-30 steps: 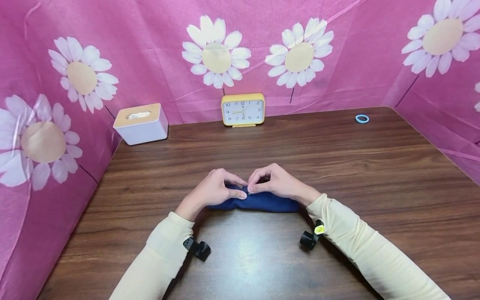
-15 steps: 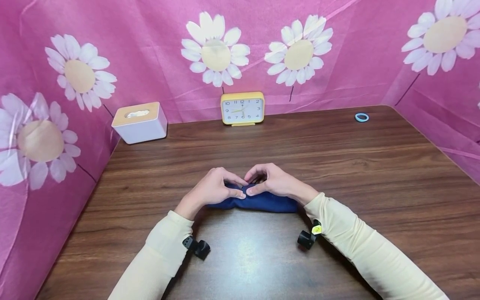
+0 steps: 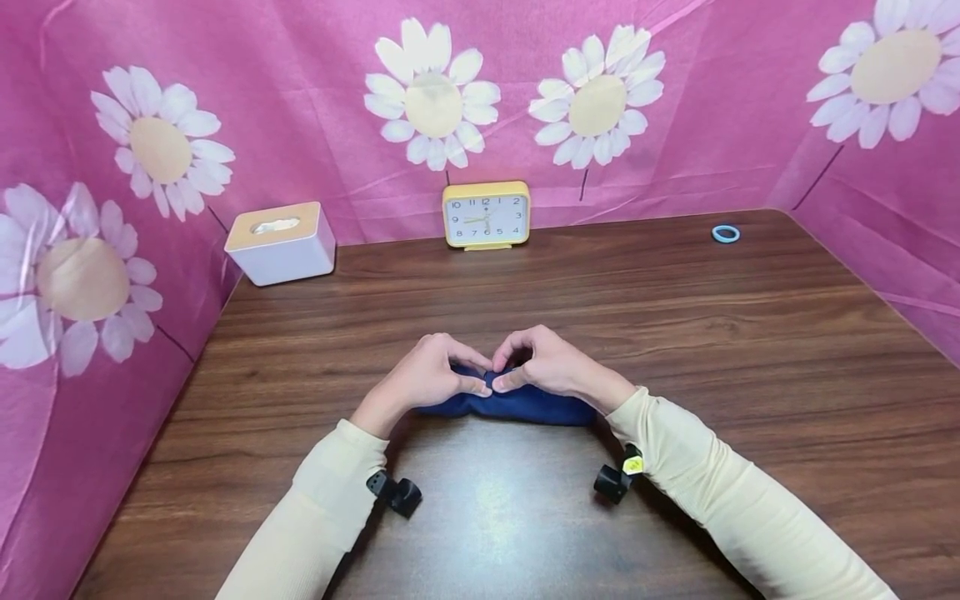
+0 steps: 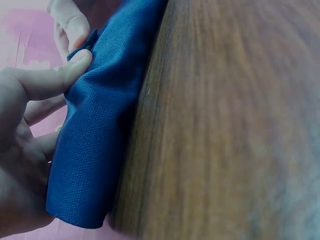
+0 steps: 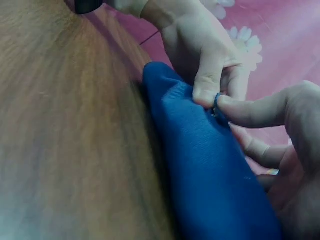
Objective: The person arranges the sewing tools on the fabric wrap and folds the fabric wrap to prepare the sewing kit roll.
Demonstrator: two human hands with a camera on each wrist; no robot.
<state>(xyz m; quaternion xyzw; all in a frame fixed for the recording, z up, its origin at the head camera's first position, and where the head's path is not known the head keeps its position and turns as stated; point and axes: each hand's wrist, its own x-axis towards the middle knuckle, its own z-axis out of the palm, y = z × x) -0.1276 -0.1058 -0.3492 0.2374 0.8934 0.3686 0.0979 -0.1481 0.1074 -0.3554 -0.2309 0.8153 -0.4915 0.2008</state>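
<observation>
A navy blue canvas roll (image 3: pixel 536 406) lies lengthwise on the wooden table. My left hand (image 3: pixel 427 375) grips its left part, thumb on the front face and fingers behind, as the left wrist view shows with the roll (image 4: pixel 100 140) creased under the thumb. Near the roll's middle my right hand (image 3: pixel 558 367) pinches a small dark tab (image 5: pixel 218 107), its thumb tip almost meeting the left thumb. A tiny shiny spot shows at the tab in the right wrist view. Behind the roll, the right hand's other fingers are partly hidden.
A white tissue box (image 3: pixel 281 250) with a wood-look top stands at the back left. The yellow clock (image 3: pixel 486 217) is at the back centre, and a light blue ring (image 3: pixel 725 234) lies back right. Pink flowered cloth (image 3: pixel 300 100) surrounds the table (image 3: pixel 750 333).
My right thumb and forefinger, closed together on the tab a second ago, now sit wider apart, the thumb lower on the roll's front. The left hand and roll have hardly moved.
</observation>
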